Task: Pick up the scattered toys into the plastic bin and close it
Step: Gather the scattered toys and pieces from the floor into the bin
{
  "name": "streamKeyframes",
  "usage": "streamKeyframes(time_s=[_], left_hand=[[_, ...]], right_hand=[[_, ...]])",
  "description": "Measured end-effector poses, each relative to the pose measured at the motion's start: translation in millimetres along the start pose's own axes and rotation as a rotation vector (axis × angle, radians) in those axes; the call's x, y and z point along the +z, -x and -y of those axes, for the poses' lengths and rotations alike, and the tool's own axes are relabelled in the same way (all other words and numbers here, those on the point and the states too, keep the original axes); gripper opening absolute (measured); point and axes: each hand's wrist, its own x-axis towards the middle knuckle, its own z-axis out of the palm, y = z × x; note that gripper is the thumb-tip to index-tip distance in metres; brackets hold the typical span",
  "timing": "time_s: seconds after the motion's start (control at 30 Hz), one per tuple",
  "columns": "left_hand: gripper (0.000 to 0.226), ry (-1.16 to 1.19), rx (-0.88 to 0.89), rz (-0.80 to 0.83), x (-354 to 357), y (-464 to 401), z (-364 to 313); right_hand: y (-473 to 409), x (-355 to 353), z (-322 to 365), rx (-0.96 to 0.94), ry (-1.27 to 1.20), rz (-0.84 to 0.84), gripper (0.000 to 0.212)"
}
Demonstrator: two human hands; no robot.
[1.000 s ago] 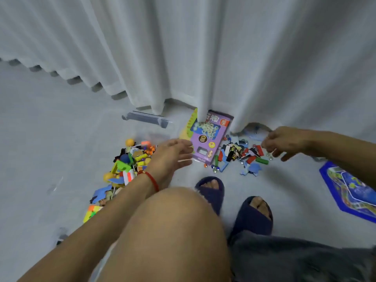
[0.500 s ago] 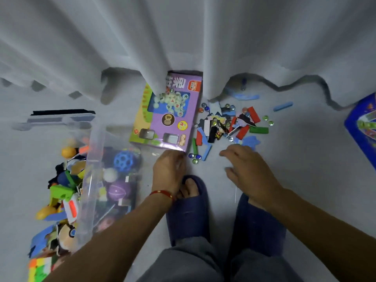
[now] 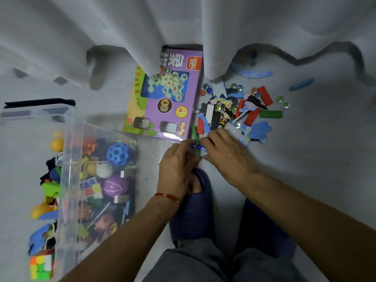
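Observation:
A clear plastic bin (image 3: 70,159) stands at the left, holding a blue holed ball (image 3: 118,152), a purple egg (image 3: 116,186) and several other toys. A purple game box (image 3: 168,110) lies on the floor, partly under the curtain. To its right is a scatter of foam pieces, coloured blocks and glass marbles (image 3: 240,106). My left hand (image 3: 177,169) and my right hand (image 3: 225,153) meet just below the box, fingers curled around a few small blue marbles (image 3: 196,147) on the floor. Whether either hand grips them is unclear.
A white curtain (image 3: 183,27) hangs down to the floor along the back. More toys, including a colour cube (image 3: 40,265), lie outside the bin at far left. A grey lid (image 3: 30,112) lies behind the bin. My slippered feet (image 3: 195,204) are below my hands.
The view has tilted down and come closer to the floor. Both hands moved forward and together to the marbles by the box's near corner.

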Motion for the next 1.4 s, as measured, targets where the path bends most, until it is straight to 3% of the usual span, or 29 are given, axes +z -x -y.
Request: streamKeyframes(time_s=[0.17,0.33,0.47,0.53,0.67,0.73,0.8,0.87,0.9,1.0,1.07,1.13,1.2,1.27,1.33,1.4], left_hand=[[0.048,-0.049,0.029,0.022,0,-2,-6],[0.037,-0.124,0.061,0.055,0,-9,-8],[0.027,-0.133,0.046,0.066,2,-10,-7],[0.027,-0.117,0.04,0.063,2,-11,-7],[0.027,-0.084,-0.036,0.082,4,-14,-6],[0.024,-0.066,-0.057,0.085,5,-12,-4],[0.021,-0.068,-0.07,0.085,5,-8,-2],[0.02,-0.06,-0.061,0.065,3,-6,0],[0.02,-0.047,-0.046,0.047,1,-6,-1],[0.013,0.039,-0.036,0.004,-5,-6,-6],[0.007,0.264,-0.178,-0.034,-8,-3,-11],[0.009,0.71,-0.474,-0.044,-11,-3,-19],[0.014,1.169,-0.73,0.043,-16,-5,-25],[0.016,1.491,-0.842,0.204,-20,-9,-28],[0.018,1.644,-0.87,0.322,-23,-12,-28],[0.024,1.613,-0.877,0.365,-22,-15,-26]], right_hand=[[-8,3,2,0.011,-0.061,-0.002,0.046],[-8,5,0,0.01,-0.123,-0.037,0.024],[-1,9,-4,0.056,-0.224,-0.058,0.02],[4,8,-3,0.233,-0.487,-0.114,0.016],[9,-7,-9,0.748,-1.599,-0.095,0.019],[11,-16,-17,0.766,-1.983,-0.031,0.02],[9,-25,-24,0.652,-2.169,0.017,0.025],[0,-31,-25,0.602,-2.095,0.014,0.027],[-7,-30,-24,0.61,-1.915,-0.005,0.029],[-19,-20,-14,0.45,-0.872,-0.063,0.033],[-17,-8,-4,0.326,-0.405,-0.009,0.035],[-13,1,5,0.3,-0.246,0.043,0.045],[-11,7,7,0.271,-0.19,0.064,0.039],[-9,4,6,0.273,-0.285,0.074,0.025],[-8,-1,5,0.414,-0.687,0.045,0.015],[-3,-9,3,0.686,-1.345,0.034,0.02]])
